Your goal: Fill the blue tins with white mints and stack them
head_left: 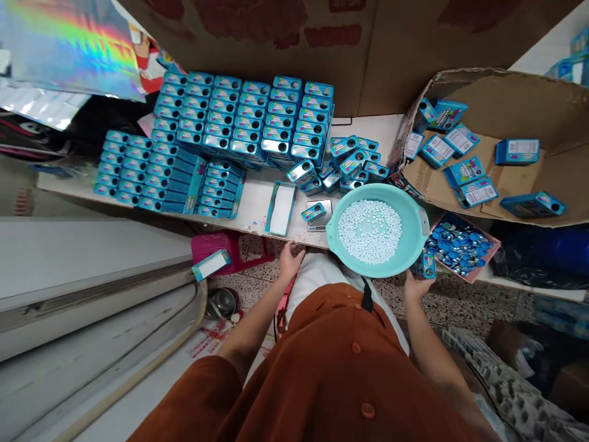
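Note:
My right hand point(418, 286) grips a small blue tin point(428, 266) beside the right rim of a turquoise basin point(332, 245), which is filled with small white tablets point(370, 230). At the table's front edge, my left hand point(290, 261) is held low with thumb and fingers apart and nothing visible in it. Behind that hand lies an open blue carton with a white inside point(281, 209). Another blue tin point(313, 212) rests on a small scale point(324, 221), just left of the basin. Loose blue tins point(354, 162) are heaped behind the basin.
Stacked blue tins point(248, 116) fill the table's left and back. A cardboard box point(483, 92) with several blue tins stands at right; below it, a pink box point(493, 253) holds blue caps point(460, 245). A magenta stool point(207, 245) bears a carton point(211, 264).

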`<state>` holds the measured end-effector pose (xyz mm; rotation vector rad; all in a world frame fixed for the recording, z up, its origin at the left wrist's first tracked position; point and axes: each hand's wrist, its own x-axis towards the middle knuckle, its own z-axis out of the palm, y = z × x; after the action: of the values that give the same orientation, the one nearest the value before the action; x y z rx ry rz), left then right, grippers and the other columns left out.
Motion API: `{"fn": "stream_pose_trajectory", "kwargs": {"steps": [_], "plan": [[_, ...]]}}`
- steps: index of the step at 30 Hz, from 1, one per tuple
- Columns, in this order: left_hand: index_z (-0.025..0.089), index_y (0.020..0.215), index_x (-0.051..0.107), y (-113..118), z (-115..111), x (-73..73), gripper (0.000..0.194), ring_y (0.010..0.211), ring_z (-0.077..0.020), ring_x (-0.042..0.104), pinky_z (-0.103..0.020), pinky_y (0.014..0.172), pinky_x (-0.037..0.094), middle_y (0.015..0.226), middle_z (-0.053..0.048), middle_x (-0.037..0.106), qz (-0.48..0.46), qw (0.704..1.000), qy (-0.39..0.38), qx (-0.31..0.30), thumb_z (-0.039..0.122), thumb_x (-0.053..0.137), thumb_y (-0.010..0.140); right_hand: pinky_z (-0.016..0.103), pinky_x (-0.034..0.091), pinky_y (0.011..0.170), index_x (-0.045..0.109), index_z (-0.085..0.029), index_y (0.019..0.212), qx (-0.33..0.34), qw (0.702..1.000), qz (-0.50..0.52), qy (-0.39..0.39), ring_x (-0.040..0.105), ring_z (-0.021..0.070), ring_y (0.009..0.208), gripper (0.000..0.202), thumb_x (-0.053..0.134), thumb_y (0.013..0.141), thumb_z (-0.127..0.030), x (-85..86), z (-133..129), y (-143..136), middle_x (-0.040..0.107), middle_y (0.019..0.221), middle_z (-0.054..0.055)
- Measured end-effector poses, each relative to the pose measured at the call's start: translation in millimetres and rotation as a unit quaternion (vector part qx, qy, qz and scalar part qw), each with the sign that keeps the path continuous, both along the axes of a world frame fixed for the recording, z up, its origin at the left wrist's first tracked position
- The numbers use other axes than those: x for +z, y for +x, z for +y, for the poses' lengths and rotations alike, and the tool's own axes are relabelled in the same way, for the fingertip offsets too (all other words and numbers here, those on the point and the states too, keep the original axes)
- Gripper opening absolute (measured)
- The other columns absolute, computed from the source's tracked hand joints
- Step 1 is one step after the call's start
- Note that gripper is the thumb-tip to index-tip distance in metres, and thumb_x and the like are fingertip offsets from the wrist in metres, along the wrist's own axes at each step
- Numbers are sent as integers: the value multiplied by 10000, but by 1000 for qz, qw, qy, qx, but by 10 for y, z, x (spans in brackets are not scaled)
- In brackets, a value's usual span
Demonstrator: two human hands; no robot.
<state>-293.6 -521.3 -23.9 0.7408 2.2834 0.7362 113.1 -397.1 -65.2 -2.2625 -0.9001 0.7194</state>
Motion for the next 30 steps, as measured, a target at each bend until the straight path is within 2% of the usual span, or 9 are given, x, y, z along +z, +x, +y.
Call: {"fn": "stream_pose_trajectory", "kwargs": {"steps": [5,7,13,15,17,20,23,27,30], "plan": [[169,1277,477,-4,267,-39,539,1185,-328,488,-501,1030,362,1202,-170,559,70,974,13,-217,239,623,763,402,521,818,365,-139,1280,21,997,-54,-44,638,204,893,787,696,603,-365,140,-397,36,607,1093,143],[158,1302,451,10,363,-38,533,1174,-331,486,-496,1011,372,1204,-175,547,71,965,14,-254,250,586,795,372,522,788,371,-145,1269,31,997,-53,-45,631,171,813,740,663,641,-403,226,-571,-15,608,1025,106],[86,1301,401,-117,768,28,660,1225,-344,417,-469,1027,346,1268,-223,457,159,977,103,-94,418,644,784,310,500,741,445,-130,1172,38,998,-50,-2,577,130,709,590,602,711,-464,626,-922,-427,589,862,39],[113,1278,428,-248,982,42,660,1209,-342,433,-463,1022,349,1254,-204,486,152,975,125,-106,402,693,747,297,489,718,482,-125,1125,58,996,-67,15,559,132,681,502,565,766,-466,824,-983,-655,576,802,25],[154,1199,505,-394,1176,54,530,1129,-328,498,-443,973,387,1161,-164,566,117,970,121,-176,338,701,743,292,482,714,523,-135,1075,150,986,-64,14,553,138,671,422,540,812,-465,1012,-1016,-941,574,767,19],[186,1086,579,-584,1310,108,351,1018,-306,559,-411,894,426,1036,-124,629,86,956,105,-261,259,676,756,297,482,761,585,-160,1030,397,917,1,-41,583,158,742,345,486,871,-450,1171,-999,-1501,620,827,45],[188,1069,594,-723,1226,219,342,987,-294,574,-391,868,435,1007,-112,643,90,960,114,-240,308,684,761,315,473,850,483,-200,1304,582,804,26,-118,608,186,901,437,402,928,-409,1108,-889,-2197,645,989,61],[196,1059,599,-881,992,386,372,971,-270,581,-371,871,436,991,-89,648,91,968,119,-200,411,680,767,340,453,868,123,-187,1509,659,717,-96,-207,590,238,1029,628,355,954,-371,804,-667,-3039,600,1185,136],[200,1056,600,-987,868,481,375,978,-257,579,-363,886,433,1013,-76,645,89,971,114,-193,425,679,766,338,451,851,25,-170,1516,647,710,-140,-240,602,241,1001,639,280,977,-399,602,-537,-3368,604,1179,152]]}}
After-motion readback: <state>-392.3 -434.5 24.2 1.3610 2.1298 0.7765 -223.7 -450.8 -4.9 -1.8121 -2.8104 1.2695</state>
